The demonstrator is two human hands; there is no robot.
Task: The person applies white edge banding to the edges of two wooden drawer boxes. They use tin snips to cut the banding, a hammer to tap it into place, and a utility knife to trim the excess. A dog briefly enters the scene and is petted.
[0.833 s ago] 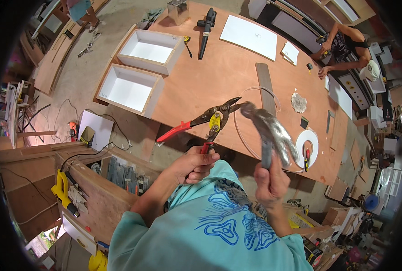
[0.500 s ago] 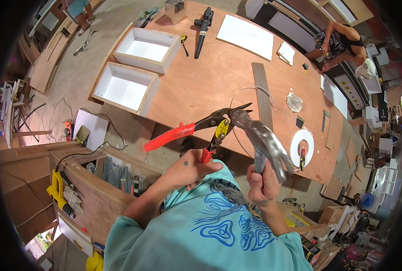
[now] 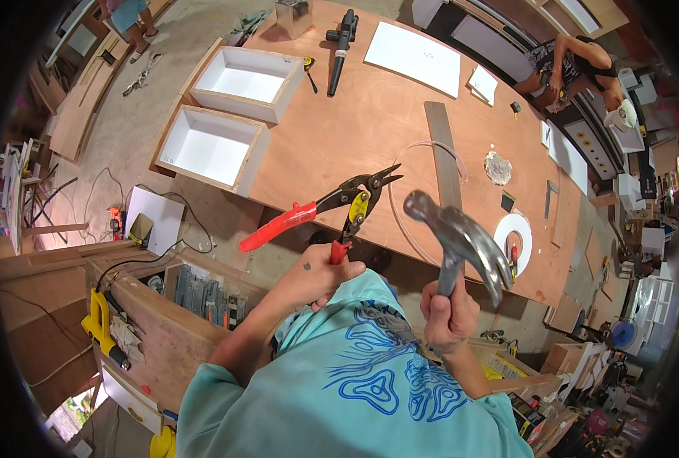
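Observation:
My left hand (image 3: 316, 281) is closed on the lower red handle of a pair of tin snips (image 3: 358, 204) with yellow hinge plates; the handles are spread apart, the other red grip pointing left. My right hand (image 3: 450, 317) grips a metal claw hammer (image 3: 461, 244) by its shaft, the head raised to the right of the snips, apart from them. Both tools are held over the near edge of the plywood table (image 3: 301, 179), where a grey strip (image 3: 442, 130), a loop of thin edging and a white roll (image 3: 501, 237) lie.
Two white-lined boxes (image 3: 213, 153), a black blower (image 3: 342, 53) and white boards (image 3: 412, 61) lie on the table. A crouching co-worker (image 3: 580, 65) works at the upper right; another person (image 3: 130, 23) stands upper left. A wooden bench (image 3: 164, 336) with a yellow tool (image 3: 99, 324) is at lower left.
The hammer head has come away from the jaws of the snips, where it was half a second ago. The snips have shifted slightly up and left with my left hand.

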